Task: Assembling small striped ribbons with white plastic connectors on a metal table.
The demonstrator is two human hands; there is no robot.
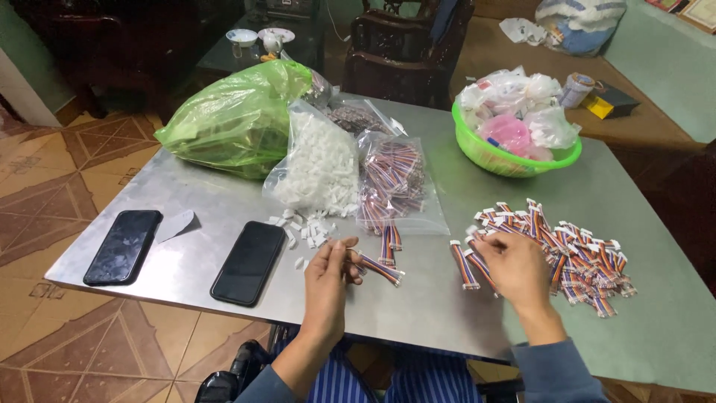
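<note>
Grey metal covered the surface (pixel 186 201), which stood on a patterned tile floor (pixel 67 172) with dark wooden chairs (pixel 403 45) behind it. On the near edge lay two black phones (pixel 123 246), (pixel 249 262), with a scatter of small white plastic connector housings (pixel 302 227) spilling from a clear bag of the same (pixel 321 168). Beside that lay a clear bag of striped wire bundles (pixel 395 179), a bulging green plastic bag (pixel 239 119) behind, and a green bowl of crumpled bags (pixel 514 160) to the far right.

The left hand (pixel 328 280) was closed in a pinch round a short striped ribbon cable with white end plugs (pixel 377 267), its free end pointing right just above the surface. The right hand (pixel 518 269) rested with fingers curled loosely on the near edge of a heap of finished striped cables (pixel 582 254); whether it gripped one I could not tell. Two loose cables (pixel 466 265) lay between the hands.

To handle the held cable well, the pinch seemed best kept close to the plug so the wires stayed flat and untwisted, and the right hand would likely do better lifting a single piece off the heap's edge than dragging, since the plugs looked apt to snag on each other
</note>
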